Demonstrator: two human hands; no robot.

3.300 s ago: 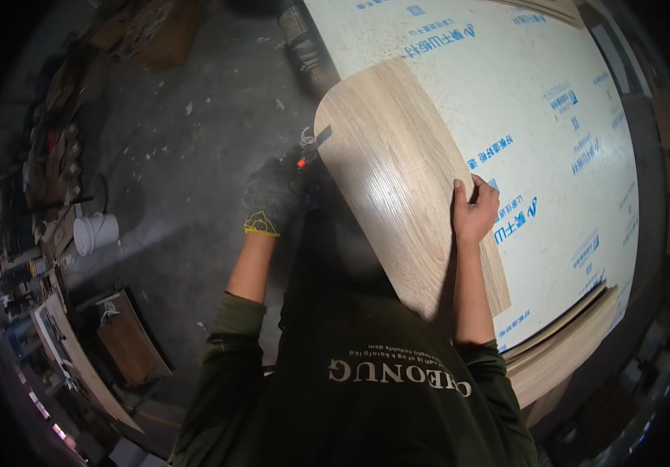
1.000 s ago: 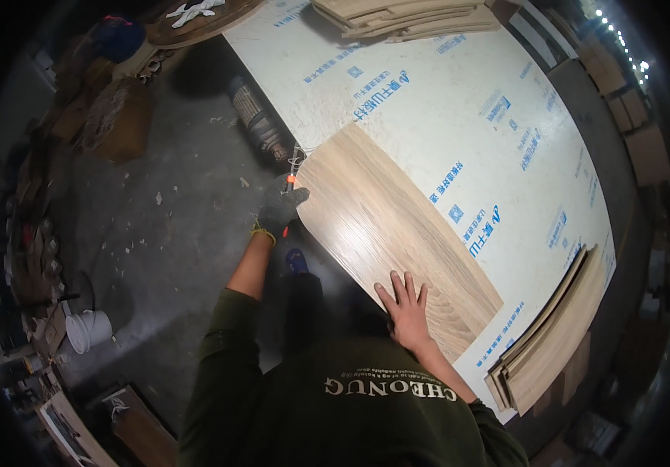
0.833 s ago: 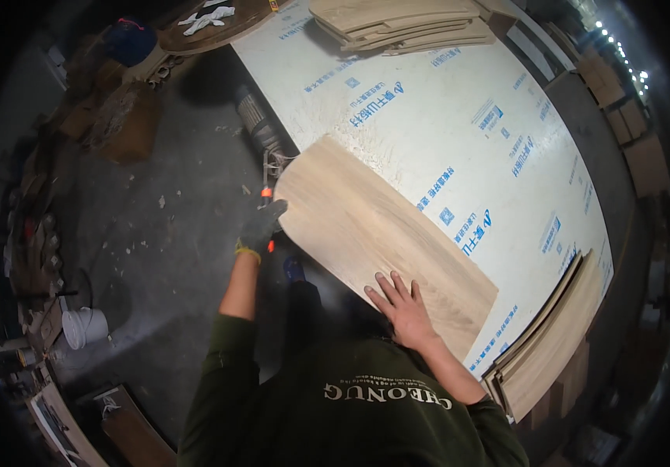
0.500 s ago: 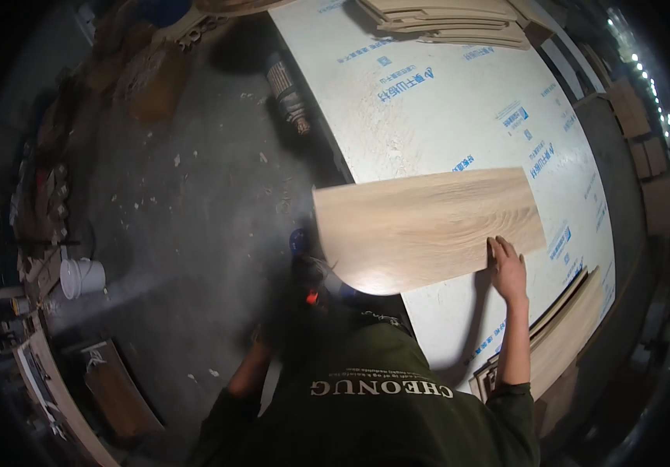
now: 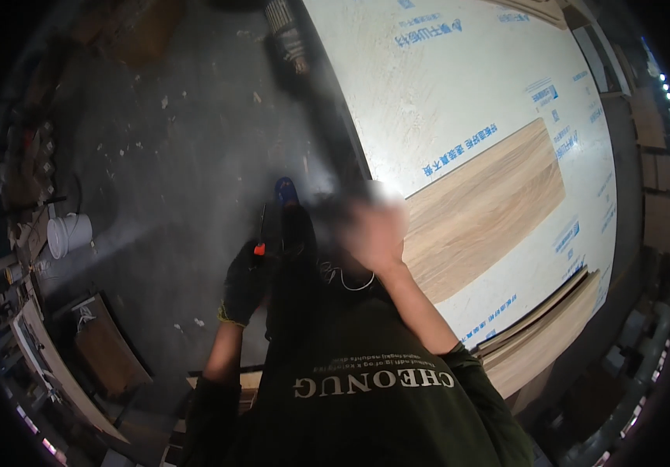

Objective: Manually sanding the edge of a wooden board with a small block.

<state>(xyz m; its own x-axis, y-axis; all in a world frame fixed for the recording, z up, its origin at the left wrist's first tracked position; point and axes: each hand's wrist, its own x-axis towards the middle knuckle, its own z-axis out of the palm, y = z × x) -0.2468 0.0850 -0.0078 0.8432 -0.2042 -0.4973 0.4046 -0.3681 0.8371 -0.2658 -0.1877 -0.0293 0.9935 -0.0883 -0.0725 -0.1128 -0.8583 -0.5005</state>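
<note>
L hand, gloved, was clamped on an orange-and-black tool left of centre, well apart from the wood-grain board. Board lay on the desk right of centre, R hand by its left end, too blurry to tell if it gripped anything. Progress-wise: board was already laid out, tool off it, left end partly hidden, so idk what was done vs left tbh
</note>
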